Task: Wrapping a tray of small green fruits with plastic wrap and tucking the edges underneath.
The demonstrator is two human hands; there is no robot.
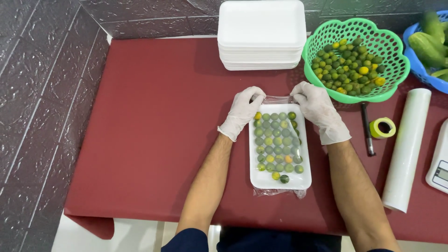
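Both gloved hands pinch clear plastic wrap (278,99) at the far end of a white foam tray (279,179), the left hand (242,111) at its far left corner and the right hand (319,111) at its far right corner, fingers closed on the film. The tray sits in the middle of the red table (154,140), filled with rows of small green and yellow limes (277,141). Far off stand a stack of empty trays (261,35) and a green basket (396,46); a wrap roll (407,149), a tape roll (382,127) and a black pen (367,130) lie to the right.

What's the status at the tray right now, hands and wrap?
Left hand and right hand gloved, pinching clear wrap at far end of white tray. Small green fruits covered. Nothing obstructing.
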